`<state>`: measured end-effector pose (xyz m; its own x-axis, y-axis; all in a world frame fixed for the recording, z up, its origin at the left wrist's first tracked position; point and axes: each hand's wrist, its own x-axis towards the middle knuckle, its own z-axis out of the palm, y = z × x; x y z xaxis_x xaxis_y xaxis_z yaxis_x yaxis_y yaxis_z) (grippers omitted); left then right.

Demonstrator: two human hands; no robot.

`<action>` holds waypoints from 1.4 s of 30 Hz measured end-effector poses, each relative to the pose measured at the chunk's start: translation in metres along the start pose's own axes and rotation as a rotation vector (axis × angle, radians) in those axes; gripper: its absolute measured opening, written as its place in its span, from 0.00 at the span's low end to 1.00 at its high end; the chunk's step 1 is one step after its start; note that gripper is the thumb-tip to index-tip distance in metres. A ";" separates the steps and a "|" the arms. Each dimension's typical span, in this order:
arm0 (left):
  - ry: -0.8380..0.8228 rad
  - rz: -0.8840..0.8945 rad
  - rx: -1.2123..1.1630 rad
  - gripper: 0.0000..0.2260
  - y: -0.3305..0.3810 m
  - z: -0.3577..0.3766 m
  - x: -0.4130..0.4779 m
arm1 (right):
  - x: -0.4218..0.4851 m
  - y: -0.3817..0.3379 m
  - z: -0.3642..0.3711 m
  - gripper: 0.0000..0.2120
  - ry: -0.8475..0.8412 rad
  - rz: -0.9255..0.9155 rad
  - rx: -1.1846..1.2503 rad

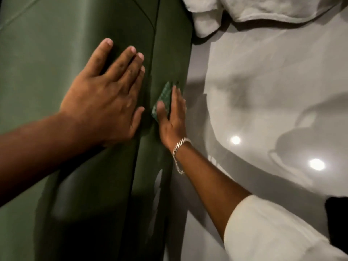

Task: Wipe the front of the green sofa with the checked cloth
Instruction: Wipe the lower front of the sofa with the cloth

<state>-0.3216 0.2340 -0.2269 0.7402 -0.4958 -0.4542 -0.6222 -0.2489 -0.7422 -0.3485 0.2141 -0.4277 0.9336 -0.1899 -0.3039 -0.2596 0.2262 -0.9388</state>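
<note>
The green sofa [47, 68] fills the left half of the view, its seat top lighter and its front face darker, running down the middle. My left hand [105, 91] lies flat on the seat top with fingers spread, holding nothing. My right hand [173, 117], with a silver bracelet at the wrist, presses the green checked cloth [164, 97] flat against the sofa's front face. Most of the cloth is hidden under the fingers; only a folded part shows beside them.
A glossy pale floor [263, 91] lies to the right of the sofa, with two ceiling-light reflections. A crumpled white fabric [254, 10] hangs over the sofa's far end at top right. A pale streak marks the sofa front lower down.
</note>
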 end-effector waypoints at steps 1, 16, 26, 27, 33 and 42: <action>-0.004 -0.001 0.005 0.37 0.001 0.000 -0.001 | 0.006 -0.004 -0.001 0.33 -0.005 -0.012 0.006; -0.020 0.003 0.025 0.35 0.024 0.005 -0.059 | -0.090 0.056 0.002 0.38 -0.087 0.114 0.025; -0.074 0.027 0.097 0.36 0.028 0.005 -0.063 | -0.091 0.028 0.003 0.33 -0.069 0.047 0.066; -0.068 0.025 0.093 0.36 0.028 0.006 -0.064 | -0.101 0.036 0.005 0.33 -0.066 0.093 0.055; -0.126 0.052 0.085 0.35 0.042 0.005 -0.082 | -0.144 0.038 0.016 0.34 -0.094 0.121 0.026; -0.075 0.043 0.006 0.35 0.051 0.008 -0.122 | -0.179 0.054 0.022 0.31 -0.127 0.259 0.020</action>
<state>-0.4414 0.2883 -0.2138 0.7298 -0.4421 -0.5215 -0.6528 -0.2238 -0.7237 -0.5244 0.2818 -0.4207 0.8603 -0.0028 -0.5098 -0.4901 0.2705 -0.8286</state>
